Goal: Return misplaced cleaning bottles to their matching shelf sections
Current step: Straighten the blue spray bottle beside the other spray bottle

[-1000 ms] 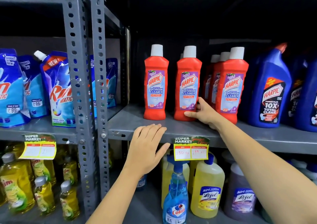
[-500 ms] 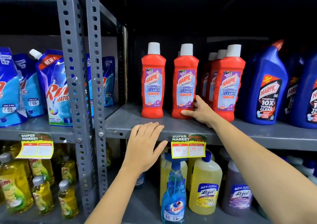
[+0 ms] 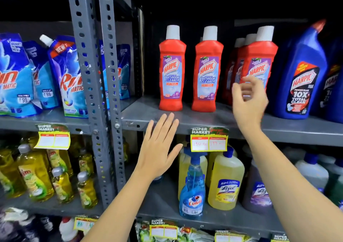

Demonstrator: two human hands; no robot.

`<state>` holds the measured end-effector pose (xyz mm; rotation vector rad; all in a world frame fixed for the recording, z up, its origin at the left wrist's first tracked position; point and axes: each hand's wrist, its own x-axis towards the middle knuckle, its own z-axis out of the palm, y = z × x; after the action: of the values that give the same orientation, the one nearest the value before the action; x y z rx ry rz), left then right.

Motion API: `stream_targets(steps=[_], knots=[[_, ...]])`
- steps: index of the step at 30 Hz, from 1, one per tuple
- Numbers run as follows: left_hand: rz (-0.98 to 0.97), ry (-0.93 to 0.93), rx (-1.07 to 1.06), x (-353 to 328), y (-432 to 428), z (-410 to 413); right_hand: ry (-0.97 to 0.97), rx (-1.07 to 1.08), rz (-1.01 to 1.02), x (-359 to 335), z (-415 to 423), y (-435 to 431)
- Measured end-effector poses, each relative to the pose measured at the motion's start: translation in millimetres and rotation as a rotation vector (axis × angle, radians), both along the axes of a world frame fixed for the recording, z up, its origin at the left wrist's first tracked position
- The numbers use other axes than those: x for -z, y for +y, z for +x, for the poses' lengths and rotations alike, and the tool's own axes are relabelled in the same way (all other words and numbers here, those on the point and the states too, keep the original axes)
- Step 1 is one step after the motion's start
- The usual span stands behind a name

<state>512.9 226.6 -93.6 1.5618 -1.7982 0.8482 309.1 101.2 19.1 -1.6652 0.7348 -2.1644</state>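
Both hands empty: left hand (image 3: 157,147) flat, right hand (image 3: 249,100) blurred.

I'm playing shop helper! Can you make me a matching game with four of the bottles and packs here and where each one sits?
Things:
1. red Harpic bottle
2. blue Harpic bottle
3. Colin spray bottle
4. Rin pouch

Places:
A. lower shelf, under the price tag
B. left rack, beyond the grey post
C. middle shelf, far right
D. middle shelf, above the left hand

Pairs: 1-D, 2-C, 3-A, 4-B
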Motion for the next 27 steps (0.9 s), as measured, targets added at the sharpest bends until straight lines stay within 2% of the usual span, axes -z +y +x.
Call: stream_targets(steps=[2, 4, 9, 14, 17, 19, 22, 27], knots=[[0.019, 0.02, -0.014, 24.8, 6.8, 3.9, -0.029, 0.012, -0.154, 28.3, -11.0, 30.5], [0.097, 0.025, -0.033, 58.6, 13.6, 10.1, 0.035, -0.022, -0.192, 71.5, -15.5, 48.0], [0.444, 0.011, -0.161, 141.7, 20.6, 26.8, 0.457, -0.021, -0.075, 174.1, -3.1, 48.0], [0.751, 0.111, -0.192, 214.1, 32.3, 26.7, 0.653, -0.135, 0.351, 247.2, 11.4, 45.0], [0.804, 0.174, -0.153, 239.0, 34.2, 21.2, 0.749, -0.206, 0.559, 276.4, 11.3, 42.9], [0.838, 0.202, -0.156, 253.4, 38.5, 20.0, 0.76, -0.343, 0.66, 286.5, 9.7, 43.2], [0.895, 0.16, -0.196, 266.0, 43.5, 23.1, 0.796, -0.436, 0.74, 290.4, 8.5, 43.7], [0.906, 0.195, -0.198, 274.4, 45.0, 23.1, 0.824, -0.357, 0.753, 298.4, 11.4, 41.7]])
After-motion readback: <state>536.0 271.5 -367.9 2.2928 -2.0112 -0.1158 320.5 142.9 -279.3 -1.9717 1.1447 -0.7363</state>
